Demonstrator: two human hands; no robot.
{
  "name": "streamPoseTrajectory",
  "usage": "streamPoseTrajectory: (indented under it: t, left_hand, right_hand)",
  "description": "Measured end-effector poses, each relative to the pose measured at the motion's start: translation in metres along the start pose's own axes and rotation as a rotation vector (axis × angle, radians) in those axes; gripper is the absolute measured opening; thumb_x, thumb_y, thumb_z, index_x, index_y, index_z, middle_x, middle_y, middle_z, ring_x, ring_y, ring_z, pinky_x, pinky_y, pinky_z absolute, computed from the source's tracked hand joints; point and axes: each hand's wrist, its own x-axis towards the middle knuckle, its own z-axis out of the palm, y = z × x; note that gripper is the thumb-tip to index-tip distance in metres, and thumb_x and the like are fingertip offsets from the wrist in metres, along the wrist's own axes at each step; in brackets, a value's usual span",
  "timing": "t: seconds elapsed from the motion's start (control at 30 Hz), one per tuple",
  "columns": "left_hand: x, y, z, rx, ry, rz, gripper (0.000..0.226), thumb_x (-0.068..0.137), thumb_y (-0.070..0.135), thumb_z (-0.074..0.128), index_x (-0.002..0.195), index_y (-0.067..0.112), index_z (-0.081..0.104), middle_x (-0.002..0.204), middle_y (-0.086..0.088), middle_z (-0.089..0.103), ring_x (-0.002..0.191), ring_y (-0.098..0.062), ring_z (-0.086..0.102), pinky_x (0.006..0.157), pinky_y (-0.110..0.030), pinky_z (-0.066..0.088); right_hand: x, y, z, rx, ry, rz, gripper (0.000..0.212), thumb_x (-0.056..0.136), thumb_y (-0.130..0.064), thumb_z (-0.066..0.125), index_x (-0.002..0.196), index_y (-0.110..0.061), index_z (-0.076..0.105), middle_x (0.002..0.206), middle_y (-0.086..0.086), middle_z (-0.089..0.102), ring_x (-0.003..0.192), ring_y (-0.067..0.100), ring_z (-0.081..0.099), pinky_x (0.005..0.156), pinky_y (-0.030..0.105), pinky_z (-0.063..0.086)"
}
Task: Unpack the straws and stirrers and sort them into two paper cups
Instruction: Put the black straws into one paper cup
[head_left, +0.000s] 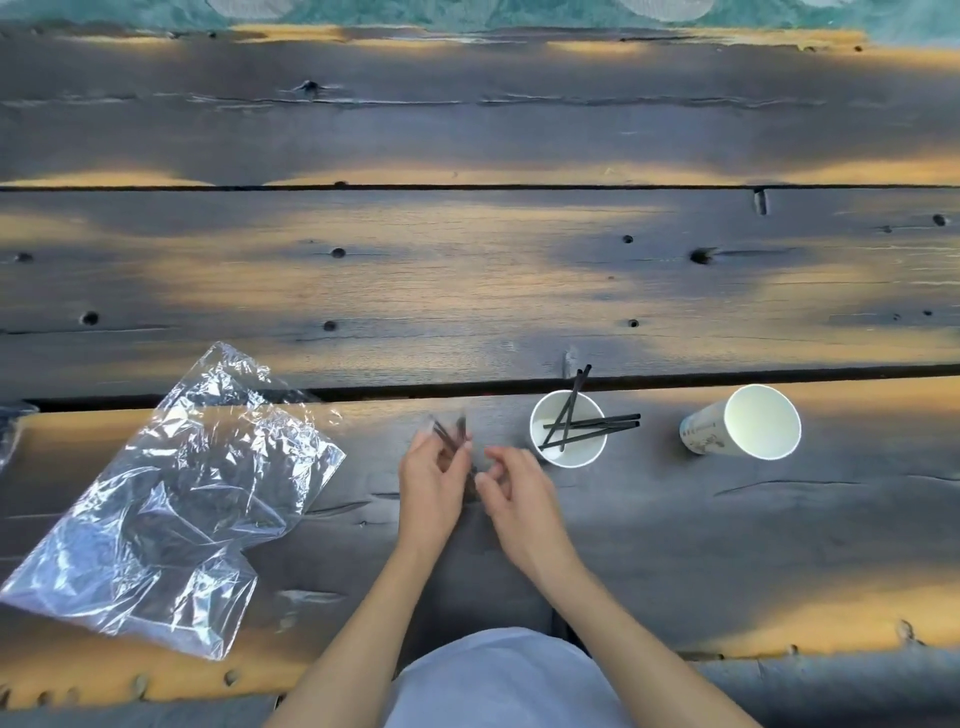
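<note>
My left hand (434, 480) grips a few thin black sticks (448, 434), blurred, whether straws or stirrers I cannot tell, over the near plank of the wooden table. My right hand (511, 486) is right beside it, fingers curled near the sticks' lower ends; whether it grips them is unclear. Just right of my hands a white paper cup (550, 454) stands upright with several black sticks (592, 423) leaning out of it. Farther right a second paper cup (740, 422) lies tilted on its side, its mouth facing me, with nothing inside.
A crumpled clear plastic bag (171, 499) lies flat at the left on the dark wooden table (467, 280). A gap between planks runs just behind the cups. The table's near edge is close to my body.
</note>
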Motion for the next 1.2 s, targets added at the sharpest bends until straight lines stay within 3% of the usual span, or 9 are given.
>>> streamPoseTrajectory:
  t: [0.13, 0.23, 0.3, 0.47, 0.6, 0.77, 0.9, 1.03, 1.2]
  left_hand:
    - [-0.015, -0.003, -0.008, 0.080, -0.087, 0.229, 0.022, 0.090, 0.002, 0.061, 0.094, 0.023, 0.064, 0.092, 0.013, 0.063, 0.090, -0.016, 0.061, 0.078, -0.021, 0.047]
    - [-0.023, -0.006, -0.006, 0.146, -0.119, 0.250, 0.040, 0.092, 0.005, 0.059, 0.080, 0.043, 0.057, 0.082, 0.024, 0.057, 0.091, -0.008, 0.052, 0.068, -0.010, 0.038]
    - [-0.024, -0.010, -0.004, 0.208, -0.136, 0.237, 0.035, 0.091, 0.006, 0.055, 0.078, 0.038, 0.057, 0.076, 0.022, 0.054, 0.087, -0.004, 0.045, 0.065, -0.010, 0.036]
    - [-0.022, -0.023, 0.003, 0.316, -0.144, 0.215, 0.024, 0.091, 0.002, 0.050, 0.081, 0.024, 0.055, 0.074, 0.010, 0.058, 0.075, -0.015, 0.052, 0.070, -0.017, 0.035]
    - [-0.018, -0.023, 0.007, 0.303, -0.187, 0.140, 0.020, 0.090, 0.004, 0.050, 0.080, 0.022, 0.055, 0.075, 0.010, 0.059, 0.076, -0.009, 0.057, 0.063, -0.017, 0.038]
    - [-0.015, -0.011, 0.005, 0.234, -0.185, 0.059, 0.042, 0.090, 0.001, 0.049, 0.059, 0.025, 0.034, 0.058, 0.010, 0.045, 0.056, -0.004, 0.040, 0.051, -0.016, 0.032]
    - [-0.015, -0.007, 0.003, 0.248, -0.194, 0.081, 0.044, 0.094, 0.005, 0.048, 0.057, 0.025, 0.033, 0.055, 0.011, 0.044, 0.052, -0.002, 0.039, 0.050, -0.016, 0.032]
    - [-0.014, -0.016, 0.003, 0.307, -0.233, 0.108, 0.029, 0.089, 0.005, 0.046, 0.067, 0.024, 0.042, 0.066, 0.011, 0.050, 0.066, -0.010, 0.050, 0.054, -0.014, 0.028]
    - [-0.015, -0.019, 0.002, 0.266, -0.237, 0.124, 0.024, 0.090, 0.006, 0.047, 0.084, 0.029, 0.053, 0.079, 0.011, 0.061, 0.078, -0.011, 0.062, 0.060, -0.022, 0.043]
  right_hand:
    - [0.008, -0.027, -0.003, 0.102, 0.051, -0.147, 0.044, 0.088, -0.015, 0.068, 0.130, -0.019, 0.055, 0.105, -0.008, 0.048, 0.081, -0.004, 0.053, 0.080, 0.008, 0.042]
    - [0.006, -0.031, 0.003, 0.038, 0.003, -0.216, 0.035, 0.091, -0.022, 0.064, 0.124, -0.017, 0.059, 0.110, -0.006, 0.051, 0.100, 0.000, 0.053, 0.087, 0.016, 0.043]
    - [0.006, -0.029, 0.005, 0.034, -0.047, -0.163, 0.033, 0.092, -0.036, 0.060, 0.119, -0.017, 0.061, 0.112, -0.004, 0.053, 0.105, 0.007, 0.056, 0.091, 0.023, 0.045]
    - [0.003, -0.028, 0.009, 0.190, -0.081, -0.094, 0.069, 0.090, -0.072, 0.027, 0.109, -0.018, 0.065, 0.106, 0.003, 0.055, 0.091, 0.010, 0.059, 0.087, 0.030, 0.050]
    - [0.010, -0.026, 0.012, 0.150, -0.093, -0.030, 0.048, 0.102, -0.050, 0.034, 0.109, -0.015, 0.066, 0.103, 0.002, 0.053, 0.087, 0.013, 0.058, 0.089, 0.041, 0.051]
    - [0.010, -0.026, 0.012, 0.414, -0.086, 0.005, 0.053, 0.092, -0.067, 0.036, 0.113, -0.030, 0.066, 0.090, 0.005, 0.053, 0.069, 0.012, 0.056, 0.072, 0.028, 0.050]
    - [0.011, -0.022, 0.013, 0.364, -0.111, 0.017, 0.043, 0.103, -0.046, 0.036, 0.121, -0.021, 0.066, 0.095, 0.004, 0.050, 0.068, 0.008, 0.054, 0.073, 0.024, 0.050]
    - [0.014, -0.022, 0.015, 0.408, -0.085, 0.043, 0.034, 0.103, -0.038, 0.042, 0.113, -0.020, 0.069, 0.096, 0.007, 0.050, 0.071, 0.008, 0.056, 0.070, 0.025, 0.050]
    - [0.012, -0.030, 0.011, 0.340, -0.137, 0.011, 0.026, 0.101, -0.030, 0.052, 0.106, -0.010, 0.068, 0.102, 0.008, 0.050, 0.078, 0.009, 0.055, 0.078, 0.024, 0.051]
